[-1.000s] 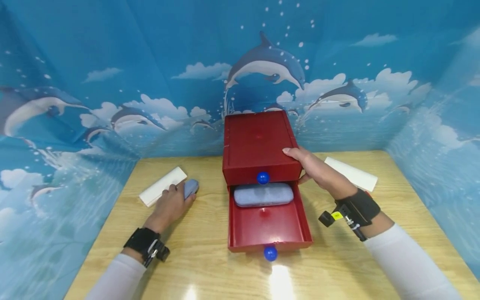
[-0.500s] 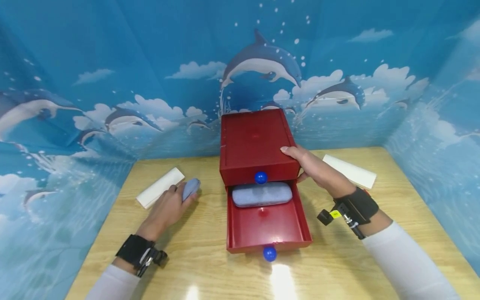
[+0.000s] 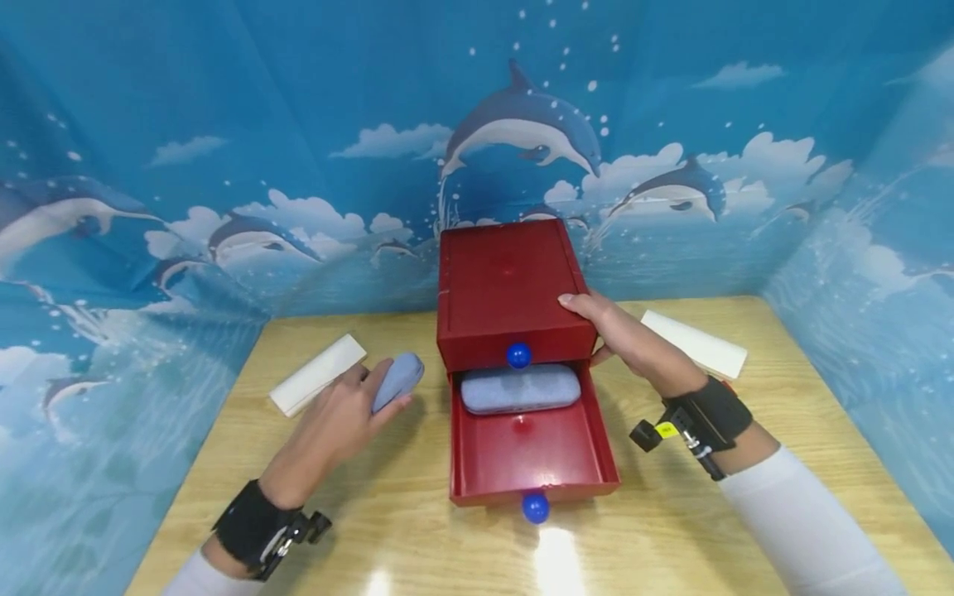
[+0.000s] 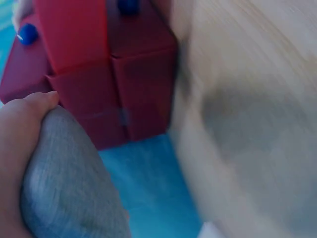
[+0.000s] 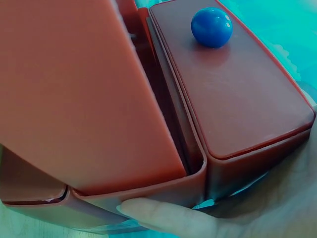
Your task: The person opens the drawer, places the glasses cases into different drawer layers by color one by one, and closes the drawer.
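Note:
My left hand (image 3: 335,418) holds a grey-blue glasses case (image 3: 398,381) between thumb and fingers, above the table left of a red drawer cabinet (image 3: 507,277). Close up in the left wrist view, the case (image 4: 69,178) shows a cloth-like surface. One drawer (image 3: 525,455) stands pulled out beneath the top drawer, and a second grey-blue glasses case (image 3: 520,389) lies across its back part. My right hand (image 3: 629,339) grips the cabinet's right front edge, thumb on top. In the right wrist view a finger (image 5: 163,215) lies along the cabinet's side.
A white oblong piece (image 3: 316,374) lies on the wooden table (image 3: 402,538) behind my left hand. Another white oblong piece (image 3: 696,343) is behind my right forearm. Blue knobs jut from the drawer fronts, one knob (image 3: 535,507) toward me. A dolphin-print curtain (image 3: 335,91) surrounds the table.
My left hand has lifted the glasses case and brought it rightward, away from the left white piece. My right hand keeps its place on the cabinet, and the drawer stays out.

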Tool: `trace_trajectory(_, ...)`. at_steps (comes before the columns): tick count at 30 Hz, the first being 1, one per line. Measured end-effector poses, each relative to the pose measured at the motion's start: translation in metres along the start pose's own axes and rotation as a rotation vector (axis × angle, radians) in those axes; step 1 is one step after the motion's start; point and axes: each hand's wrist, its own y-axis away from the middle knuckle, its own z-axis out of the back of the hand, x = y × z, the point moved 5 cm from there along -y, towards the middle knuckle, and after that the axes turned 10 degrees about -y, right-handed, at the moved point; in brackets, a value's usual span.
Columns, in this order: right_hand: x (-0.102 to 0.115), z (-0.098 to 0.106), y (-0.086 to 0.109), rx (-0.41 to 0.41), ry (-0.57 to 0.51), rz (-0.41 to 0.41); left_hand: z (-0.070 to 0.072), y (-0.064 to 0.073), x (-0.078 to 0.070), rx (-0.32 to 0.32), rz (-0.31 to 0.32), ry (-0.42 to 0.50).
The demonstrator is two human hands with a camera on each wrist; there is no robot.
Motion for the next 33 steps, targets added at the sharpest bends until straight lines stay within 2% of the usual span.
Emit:
trace_trajectory(5,0.000,0.000,0.001,-0.005,0.008,0.006,0.023,-0.001,-0.011,-0.020,-0.049,-0.043)
trace_trajectory(7,0.000,-0.001,0.001,-0.011,0.004,0.007,0.032,-0.002,-0.015,-0.040,-0.087,-0.039)
trace_trajectory(12,-0.001,-0.001,0.000,-0.025,-0.009,0.005,0.049,-0.006,-0.030,-0.135,-0.208,-0.026)
trace_trajectory(15,-0.001,0.000,0.001,-0.026,-0.004,0.003,0.055,-0.006,-0.039,-0.145,-0.245,-0.026)
trace_trajectory(20,0.000,-0.001,0.000,-0.021,0.007,0.007,0.062,-0.007,-0.056,-0.097,-0.270,-0.008)
trace_trajectory(22,0.001,-0.001,0.000,-0.027,0.006,0.009,0.065,-0.009,-0.066,-0.051,-0.287,-0.004)
trace_trajectory(27,0.000,-0.002,0.001,-0.030,0.003,0.004,0.071,-0.016,-0.095,0.086,-0.366,-0.010)
trace_trajectory(33,0.000,-0.001,0.002,-0.027,0.017,-0.007,0.070,-0.032,-0.125,0.187,-0.473,-0.008)
